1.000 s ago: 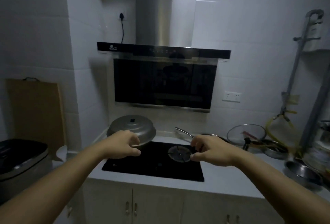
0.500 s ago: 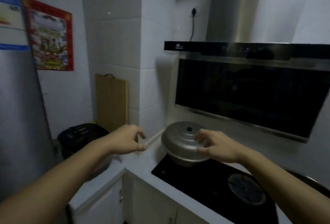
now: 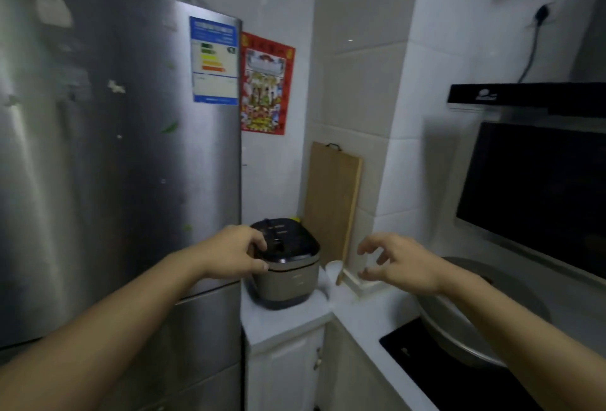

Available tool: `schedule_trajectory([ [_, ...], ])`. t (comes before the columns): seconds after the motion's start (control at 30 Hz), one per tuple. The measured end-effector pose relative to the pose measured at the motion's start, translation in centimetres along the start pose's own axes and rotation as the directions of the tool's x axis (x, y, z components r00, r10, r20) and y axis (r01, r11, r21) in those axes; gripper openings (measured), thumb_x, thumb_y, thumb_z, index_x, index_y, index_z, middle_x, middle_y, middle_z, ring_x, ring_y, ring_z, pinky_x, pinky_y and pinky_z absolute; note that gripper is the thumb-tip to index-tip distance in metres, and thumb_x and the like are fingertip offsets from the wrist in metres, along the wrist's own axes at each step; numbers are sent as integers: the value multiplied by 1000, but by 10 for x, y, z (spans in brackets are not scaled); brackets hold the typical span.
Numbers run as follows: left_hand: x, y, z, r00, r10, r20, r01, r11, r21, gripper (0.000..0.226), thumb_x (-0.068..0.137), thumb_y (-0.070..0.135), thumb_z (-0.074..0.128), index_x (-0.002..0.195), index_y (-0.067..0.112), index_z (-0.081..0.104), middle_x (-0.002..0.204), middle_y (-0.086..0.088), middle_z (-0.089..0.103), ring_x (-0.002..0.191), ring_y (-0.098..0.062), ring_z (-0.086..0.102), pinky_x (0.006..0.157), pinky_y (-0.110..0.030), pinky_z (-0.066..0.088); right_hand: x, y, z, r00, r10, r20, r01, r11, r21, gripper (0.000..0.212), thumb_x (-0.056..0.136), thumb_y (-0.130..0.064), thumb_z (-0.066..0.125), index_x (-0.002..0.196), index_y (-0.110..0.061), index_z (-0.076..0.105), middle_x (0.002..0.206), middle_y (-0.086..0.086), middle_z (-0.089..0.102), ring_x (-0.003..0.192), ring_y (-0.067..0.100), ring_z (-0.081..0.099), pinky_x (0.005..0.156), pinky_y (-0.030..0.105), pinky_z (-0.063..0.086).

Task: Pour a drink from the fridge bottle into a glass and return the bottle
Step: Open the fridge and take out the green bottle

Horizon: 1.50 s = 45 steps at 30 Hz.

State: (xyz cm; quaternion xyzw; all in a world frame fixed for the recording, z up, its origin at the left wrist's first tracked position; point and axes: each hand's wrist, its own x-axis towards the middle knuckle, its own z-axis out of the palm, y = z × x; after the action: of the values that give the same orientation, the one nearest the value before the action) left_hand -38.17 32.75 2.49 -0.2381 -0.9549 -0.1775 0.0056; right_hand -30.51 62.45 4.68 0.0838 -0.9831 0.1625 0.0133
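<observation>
The fridge (image 3: 114, 164) is seen closed, so nothing has been fetched; no bottle or glass is visible. The left hand (image 3: 229, 253) and right hand (image 3: 398, 261) are held empty, fingers loosely curled.

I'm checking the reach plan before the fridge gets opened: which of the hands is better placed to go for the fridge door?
Probably the left. The left hand hangs empty right at the fridge door's edge, while the right hand hovers farther off, near the cutting board.
</observation>
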Motion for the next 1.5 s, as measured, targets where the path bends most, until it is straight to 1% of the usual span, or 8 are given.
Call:
schedule_trajectory([
  [0.1,-24,-30,-15,996,-73,-47,73,997,4,39,81,35,74,115,18,65,85,9,63,82,-11,60,79,-22,46,18,-30,12,997,-71,1,71,997,40,39,89,-40,68,122,-22,57,120,-4,60,94,12,65,72,24,56],
  [0.23,-57,-77,-32,985,-160,-62,161,987,12,47,76,42,76,116,19,67,98,1,71,91,-14,67,87,-28,52,42,-71,31,990,-142,8,142,989,38,32,85,-42,69,111,-28,57,110,-4,62,95,14,62,83,38,56],
  [0.6,-158,-175,-70,916,-355,-187,363,932,9,39,83,33,72,116,12,66,101,-1,70,95,-18,65,85,-30,52,92,-193,92,912,-400,89,392,915,102,36,87,-45,68,116,-27,54,117,-8,57,95,4,55,73,19,42],
  [0.83,-199,-224,-93,782,-545,-301,549,832,-81,50,80,37,74,123,15,62,117,-7,68,105,-22,64,91,-29,50,122,-242,110,864,-484,137,461,872,166,56,81,-54,66,130,-32,50,138,-3,51,115,17,55,99,37,49],
  [1.07,-206,-273,-102,572,-709,-413,585,705,-401,73,80,16,78,141,1,40,141,-14,50,130,-29,48,106,-34,38,165,-280,131,815,-554,168,547,832,94,78,88,-52,64,153,-30,27,162,-3,26,145,21,32,117,42,31],
  [1.17,-205,-297,-101,488,-792,-366,568,607,-556,97,71,15,85,145,0,24,140,-10,46,130,-31,46,110,-39,36,186,-292,139,815,-547,190,560,828,-18,86,87,-55,63,156,-32,17,167,3,5,149,29,22,116,52,31],
  [1.27,-201,-338,-94,432,-841,-326,602,538,-590,142,41,43,95,149,7,11,150,-18,39,134,-32,43,112,-46,38,206,-304,145,808,-558,190,581,808,-98,90,88,-54,62,157,-33,8,166,2,-17,153,32,3,118,55,26],
  [1.5,-183,-353,-115,383,-822,-421,486,567,-665,130,66,15,89,152,4,-7,160,-18,16,146,-31,24,118,-41,23,236,-321,167,797,-579,171,599,723,-343,108,86,-51,64,154,-33,-19,162,11,-27,148,42,-18,122,51,-2],
])
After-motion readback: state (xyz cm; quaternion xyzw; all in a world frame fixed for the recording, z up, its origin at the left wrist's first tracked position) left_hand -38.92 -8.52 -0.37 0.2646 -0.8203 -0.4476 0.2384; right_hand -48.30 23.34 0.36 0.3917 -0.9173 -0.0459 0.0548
